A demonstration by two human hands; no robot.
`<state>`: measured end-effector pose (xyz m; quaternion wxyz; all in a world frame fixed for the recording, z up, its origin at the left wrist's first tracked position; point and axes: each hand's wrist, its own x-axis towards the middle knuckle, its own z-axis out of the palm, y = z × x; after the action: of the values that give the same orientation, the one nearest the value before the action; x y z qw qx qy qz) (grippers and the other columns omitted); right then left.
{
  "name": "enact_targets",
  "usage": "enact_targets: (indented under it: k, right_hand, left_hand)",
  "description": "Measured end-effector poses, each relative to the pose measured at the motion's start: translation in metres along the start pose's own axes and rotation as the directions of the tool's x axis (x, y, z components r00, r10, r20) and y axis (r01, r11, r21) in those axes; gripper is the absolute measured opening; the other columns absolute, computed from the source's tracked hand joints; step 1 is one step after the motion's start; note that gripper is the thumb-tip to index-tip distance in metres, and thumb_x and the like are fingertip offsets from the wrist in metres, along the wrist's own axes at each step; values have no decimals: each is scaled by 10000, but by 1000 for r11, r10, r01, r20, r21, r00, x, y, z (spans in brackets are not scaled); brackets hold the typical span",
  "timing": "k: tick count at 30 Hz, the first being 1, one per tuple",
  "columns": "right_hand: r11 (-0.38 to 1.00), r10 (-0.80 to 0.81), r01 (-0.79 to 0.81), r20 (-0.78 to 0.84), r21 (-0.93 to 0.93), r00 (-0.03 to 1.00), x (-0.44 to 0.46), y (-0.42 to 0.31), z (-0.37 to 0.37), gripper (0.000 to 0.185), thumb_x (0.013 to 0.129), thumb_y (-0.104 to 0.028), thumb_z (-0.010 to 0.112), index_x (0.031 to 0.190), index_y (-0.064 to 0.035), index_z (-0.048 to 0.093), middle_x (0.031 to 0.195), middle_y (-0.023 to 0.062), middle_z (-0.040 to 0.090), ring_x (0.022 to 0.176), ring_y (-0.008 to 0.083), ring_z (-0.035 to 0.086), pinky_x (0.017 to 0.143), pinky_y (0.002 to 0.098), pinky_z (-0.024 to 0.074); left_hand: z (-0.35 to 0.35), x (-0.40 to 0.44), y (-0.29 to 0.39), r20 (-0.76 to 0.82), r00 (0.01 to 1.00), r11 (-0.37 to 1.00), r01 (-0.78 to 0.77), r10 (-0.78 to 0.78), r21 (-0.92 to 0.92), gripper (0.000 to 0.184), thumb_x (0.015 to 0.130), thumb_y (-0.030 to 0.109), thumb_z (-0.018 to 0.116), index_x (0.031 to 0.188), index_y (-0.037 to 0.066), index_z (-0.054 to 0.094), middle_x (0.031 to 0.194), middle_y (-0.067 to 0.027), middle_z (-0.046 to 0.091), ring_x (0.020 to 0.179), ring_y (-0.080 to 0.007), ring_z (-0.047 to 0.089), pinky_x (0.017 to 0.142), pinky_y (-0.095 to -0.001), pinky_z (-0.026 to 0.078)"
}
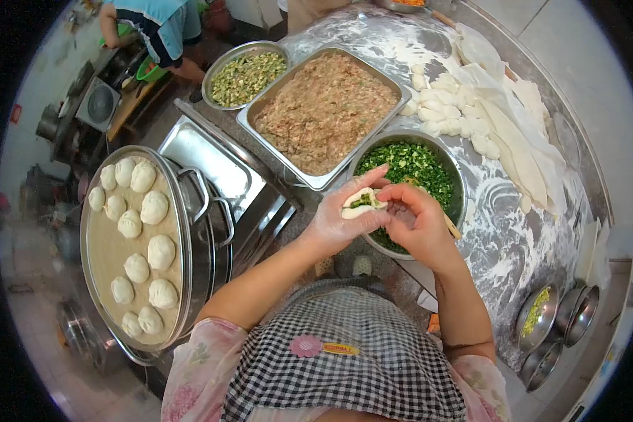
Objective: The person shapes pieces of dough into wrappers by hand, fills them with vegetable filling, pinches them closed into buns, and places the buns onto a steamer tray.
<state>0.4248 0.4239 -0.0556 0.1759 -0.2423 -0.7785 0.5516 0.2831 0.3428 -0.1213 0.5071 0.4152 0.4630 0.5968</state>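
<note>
My left hand (339, 216) cups a partly closed dough wrapper (352, 212) with green filling showing in its opening. The fingers of my right hand (413, 216) pinch the right edge of the same wrapper. Both hands are over the near left rim of a round metal bowl (459, 169) of chopped greens (418, 167). A wooden stick or handle (452, 226) rests at the bowl's right side, just beyond my right hand. Farther back is a rectangular tray (245, 121) of minced filling (323, 105).
A round steamer (183, 295) with several buns (161, 252) stands at the left. Another bowl of chopped vegetables (248, 76) is behind. Dough pieces (446, 105) and a cloth (471, 46) lie on the floured table (503, 260). Another person (165, 24) is at the upper left.
</note>
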Motion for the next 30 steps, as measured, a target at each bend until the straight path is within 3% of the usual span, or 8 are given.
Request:
enact_targets:
  k: [4,8,11,15,23,25,27,30]
  right_hand:
    - [987,5,2,46,-158,999,-7,11,-7,232,772,49,556,1001,11,543,928,12,547,851,84,521,744,225,433]
    - [974,26,-49,107,220,994,-3,2,-23,187,765,38,563,948,-3,564,908,31,553,799,93,521,706,228,436]
    - [995,-99,102,126,-18,987,1,3,-24,162,769,40,550,917,-7,590,893,40,550,765,95,514,703,228,435]
    - [934,-309,295,-42,-203,950,-6,8,-18,175,779,3,522,935,-8,599,966,166,614,854,305,607,749,350,488]
    - [714,-514,534,178,-453,839,-8,9,-23,208,743,-5,556,926,-71,629,916,134,600,862,300,570,755,387,460]
    - [756,-412,455,197,-472,890,-6,19,-28,215,743,23,531,926,-33,628,928,150,568,886,312,549,777,381,445]
    - [799,-521,519,82,-305,850,-2,30,-37,214,803,61,489,974,30,614,961,121,547,833,227,543,728,294,448]
    - [952,-290,299,114,-69,950,-2,44,-48,155,877,-14,477,978,21,589,955,59,535,705,84,481,571,199,398]
  left_hand:
    - [8,-11,11,76,996,994,61,-54,-92,890,684,186,799,1408,51,298,1225,-87,520,1079,-139,503,923,-258,403]
    - [7,-14,37,106,994,984,-53,36,167,914,643,201,817,1389,22,319,1199,-112,557,1082,-153,529,953,-289,399]
    - [17,-7,40,52,994,936,-111,99,334,831,641,195,810,1338,5,399,1203,-122,562,1055,-192,563,938,-305,424]
    - [23,-3,22,-88,984,833,-82,155,547,509,660,159,760,1133,60,600,988,-116,607,904,-242,600,799,-321,474]
    - [17,2,-31,-90,940,606,-137,329,784,257,656,185,740,862,50,666,862,-125,595,838,-282,587,715,-349,469]
    - [25,-8,-20,-181,936,671,-72,301,738,249,713,248,721,820,35,652,775,-121,593,728,-233,584,660,-330,465]
    - [38,-28,31,-361,899,941,312,-249,128,282,778,304,678,771,26,631,696,-87,584,626,-169,536,598,-306,446]
    - [28,-53,16,-450,884,991,128,-131,-37,319,863,327,581,768,26,622,773,-56,620,674,-137,554,614,-280,456]
